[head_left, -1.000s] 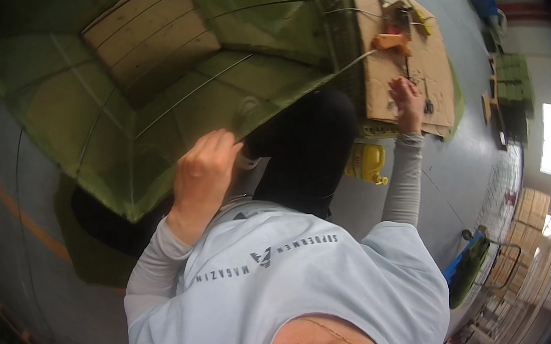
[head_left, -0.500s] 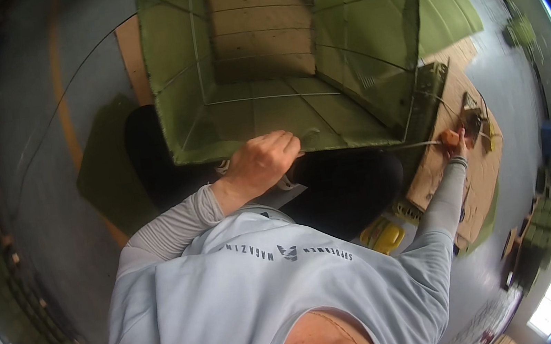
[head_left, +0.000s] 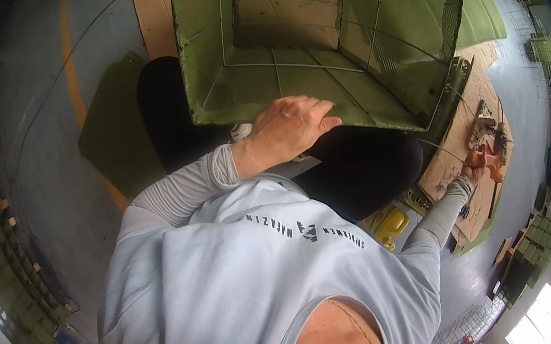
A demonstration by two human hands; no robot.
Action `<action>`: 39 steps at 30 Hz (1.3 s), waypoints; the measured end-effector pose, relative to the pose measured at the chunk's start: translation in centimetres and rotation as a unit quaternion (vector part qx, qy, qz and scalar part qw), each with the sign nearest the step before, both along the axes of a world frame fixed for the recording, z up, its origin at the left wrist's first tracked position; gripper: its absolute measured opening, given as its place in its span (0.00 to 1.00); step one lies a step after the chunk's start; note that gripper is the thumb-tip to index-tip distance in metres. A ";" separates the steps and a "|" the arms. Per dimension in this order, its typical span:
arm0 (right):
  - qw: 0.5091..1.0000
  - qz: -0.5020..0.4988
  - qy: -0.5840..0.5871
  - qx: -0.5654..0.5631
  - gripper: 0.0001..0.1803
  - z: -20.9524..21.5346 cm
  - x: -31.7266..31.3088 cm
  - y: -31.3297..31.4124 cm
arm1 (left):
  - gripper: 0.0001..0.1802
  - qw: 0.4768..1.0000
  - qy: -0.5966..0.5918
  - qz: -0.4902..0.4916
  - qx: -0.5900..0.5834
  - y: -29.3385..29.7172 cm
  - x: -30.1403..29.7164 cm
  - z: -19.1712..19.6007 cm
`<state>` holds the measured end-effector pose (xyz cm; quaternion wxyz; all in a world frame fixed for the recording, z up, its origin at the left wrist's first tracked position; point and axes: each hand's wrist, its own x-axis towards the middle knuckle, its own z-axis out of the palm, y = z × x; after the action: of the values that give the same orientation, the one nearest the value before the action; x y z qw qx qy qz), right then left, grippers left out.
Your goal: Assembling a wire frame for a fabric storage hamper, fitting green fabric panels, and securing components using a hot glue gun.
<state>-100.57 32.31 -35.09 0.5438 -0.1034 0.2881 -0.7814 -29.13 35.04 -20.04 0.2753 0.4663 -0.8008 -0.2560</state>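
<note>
Green open box (head_left: 258,91) lies in front of the person, its near rim over the dark-clad legs (head_left: 369,166) and past the pale blue shirt (head_left: 233,275). Close by, the left hand (head_left: 291,128) touches that rim, back upward, fingers bent and close together, thumb just beside them; whether they pinch the edge I cannot tell. Thin wires run across the box's walls, and a tan patch (head_left: 289,13) shows at its far end. To the right, a yellow jug (head_left: 390,226) stands near the right sleeve. The right hand (head_left: 474,172) is at an orange tool (head_left: 495,162) on a cardboard sheet (head_left: 446,169); its fingers are too small and blurred to tell whether they close on it. On the left, a green sheet (head_left: 113,130) lies on the grey floor (head_left: 55,187) near an orange-yellow line (head_left: 70,67). Farther off, green stacks (head_left: 539,245) stand at the right, and a bright window (head_left: 539,324) shows beyond.
</note>
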 end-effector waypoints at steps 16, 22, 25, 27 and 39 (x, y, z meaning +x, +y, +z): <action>0.871 0.225 0.435 -0.041 0.38 24.9 31.2 4.8 | 0.21 0.944 0.223 0.012 0.243 -1.7 1.7 0.4; 0.766 0.444 0.442 0.143 0.38 27.5 42.4 1.3 | 0.17 0.955 0.210 0.015 0.208 -1.8 1.7 0.4; 0.708 0.508 0.455 0.187 0.36 27.9 44.7 -1.7 | 0.14 0.976 0.176 0.005 0.131 -1.5 2.0 0.3; 0.638 0.576 0.468 0.207 0.34 28.1 45.2 -3.5 | 0.13 0.986 0.150 -0.016 0.075 -1.3 2.0 0.0; 0.477 0.709 0.434 0.284 0.24 27.3 47.6 -10.1 | 0.13 0.988 0.120 -0.089 -0.031 -1.0 2.6 -1.2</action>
<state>-52.94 22.21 -7.80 0.7180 -0.4385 0.5223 0.1393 -26.56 34.04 -21.26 0.3593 0.3505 -0.8080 -0.3086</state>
